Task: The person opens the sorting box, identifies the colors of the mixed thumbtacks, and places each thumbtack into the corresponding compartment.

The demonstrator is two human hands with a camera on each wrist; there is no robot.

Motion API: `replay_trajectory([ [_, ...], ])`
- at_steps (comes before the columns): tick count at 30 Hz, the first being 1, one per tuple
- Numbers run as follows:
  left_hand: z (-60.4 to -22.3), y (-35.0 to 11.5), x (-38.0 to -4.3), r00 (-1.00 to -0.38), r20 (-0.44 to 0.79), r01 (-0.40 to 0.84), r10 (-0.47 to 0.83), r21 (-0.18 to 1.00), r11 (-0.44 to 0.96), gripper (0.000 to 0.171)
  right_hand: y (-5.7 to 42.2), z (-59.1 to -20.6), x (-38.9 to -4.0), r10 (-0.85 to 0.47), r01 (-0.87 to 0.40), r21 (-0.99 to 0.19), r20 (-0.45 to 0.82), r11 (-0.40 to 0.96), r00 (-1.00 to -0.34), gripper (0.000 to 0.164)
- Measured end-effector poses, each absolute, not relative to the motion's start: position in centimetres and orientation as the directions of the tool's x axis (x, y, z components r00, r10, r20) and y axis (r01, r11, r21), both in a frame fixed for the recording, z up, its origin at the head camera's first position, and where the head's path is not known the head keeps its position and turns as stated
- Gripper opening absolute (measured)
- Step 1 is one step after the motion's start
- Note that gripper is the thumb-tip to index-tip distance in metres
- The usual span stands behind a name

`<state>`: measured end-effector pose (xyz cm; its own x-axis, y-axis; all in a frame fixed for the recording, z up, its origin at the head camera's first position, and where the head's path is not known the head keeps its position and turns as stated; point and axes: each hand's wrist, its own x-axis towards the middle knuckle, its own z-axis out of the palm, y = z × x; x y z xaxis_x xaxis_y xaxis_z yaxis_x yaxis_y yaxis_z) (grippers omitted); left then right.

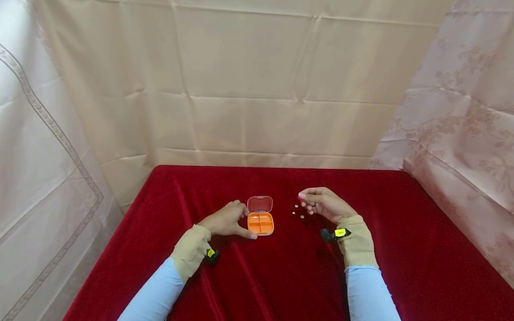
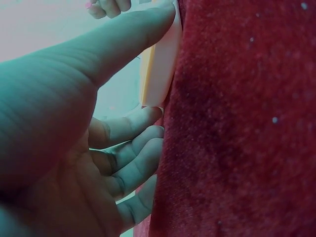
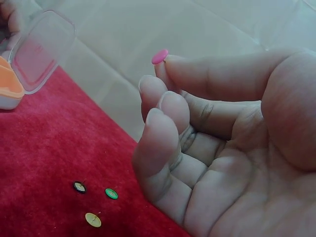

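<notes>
An orange pill box with four compartments sits on the red cloth, its clear lid raised at the back. My left hand steadies it from the left, thumb at the front edge and index finger near the hinge. To the right of the box, my right hand is held above the cloth. Between its thumb and index finger it pinches a pink thumbtack, head facing outward. Below it lie a black-rimmed thumbtack, a green thumbtack and a yellow thumbtack, pins pointing up.
Red velvet cloth covers the table, with a few creases at the front. Beige curtain hangs behind the table's far edge. Patterned drapes stand at the left and right sides.
</notes>
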<state>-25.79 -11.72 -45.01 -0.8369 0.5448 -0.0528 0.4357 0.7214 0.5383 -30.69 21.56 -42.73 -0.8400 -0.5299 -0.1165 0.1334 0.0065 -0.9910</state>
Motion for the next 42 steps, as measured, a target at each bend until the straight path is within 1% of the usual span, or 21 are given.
replay_trajectory([
  [6,-44.7,-11.8,-26.1,-0.840,-0.030,0.442,0.542,0.542,0.715,0.063,21.2,-42.4,-31.0,-0.537,0.109,-0.994,-0.099,0.014,-0.838,0.011],
  [13,-45.2,-11.9,-25.9,-0.822,-0.032,0.467,0.568,0.533,0.706,0.063,21.1,-42.8,-30.7,-0.562,0.091,-0.995,-0.104,0.052,-0.821,0.011],
  [20,-44.9,-11.9,-25.8,-0.831,-0.013,0.465,0.556,0.532,0.708,0.062,20.3,-42.8,-30.7,-0.540,0.075,-0.995,-0.100,0.069,-0.836,0.013],
  [26,-44.8,-11.7,-25.7,-0.835,-0.037,0.450,0.549,0.530,0.719,0.062,19.6,-42.7,-30.5,-0.567,0.086,-0.991,-0.128,0.100,-0.813,0.014],
  [33,-44.9,-11.7,-25.7,-0.839,-0.041,0.435,0.543,0.549,0.714,0.063,19.5,-42.7,-30.3,-0.552,0.086,-0.988,-0.142,0.126,-0.822,0.018],
  [42,-44.9,-11.7,-25.6,-0.843,-0.044,0.428,0.536,0.548,0.718,0.064,19.2,-42.8,-30.5,-0.571,0.083,-0.989,-0.139,0.123,-0.809,0.015],
])
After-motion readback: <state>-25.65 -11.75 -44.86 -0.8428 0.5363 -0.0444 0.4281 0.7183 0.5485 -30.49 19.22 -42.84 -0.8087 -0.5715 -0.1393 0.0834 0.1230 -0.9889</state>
